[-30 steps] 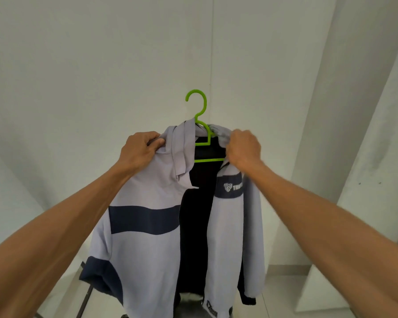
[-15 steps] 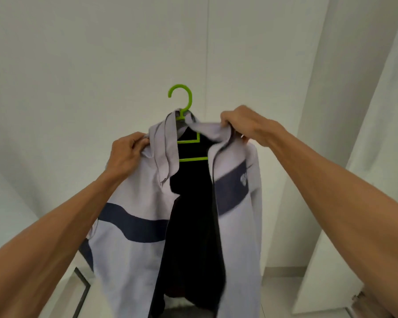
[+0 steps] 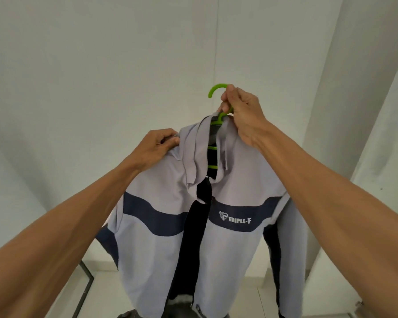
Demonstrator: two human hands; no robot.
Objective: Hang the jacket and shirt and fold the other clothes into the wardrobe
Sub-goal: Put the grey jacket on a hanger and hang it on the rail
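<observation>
The jacket (image 3: 161, 249) hangs vertical, front toward camera, hanger hook (image 3: 216, 87) upward

Home interior: bare white walls (image 3: 83, 83), pale floor (image 3: 248, 299).

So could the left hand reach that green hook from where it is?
Probably yes. The left hand grips the jacket at its shoulder just below the green hook, with only open air between. The right hand holds the hook's stem, but its upper curve is bare.
</observation>
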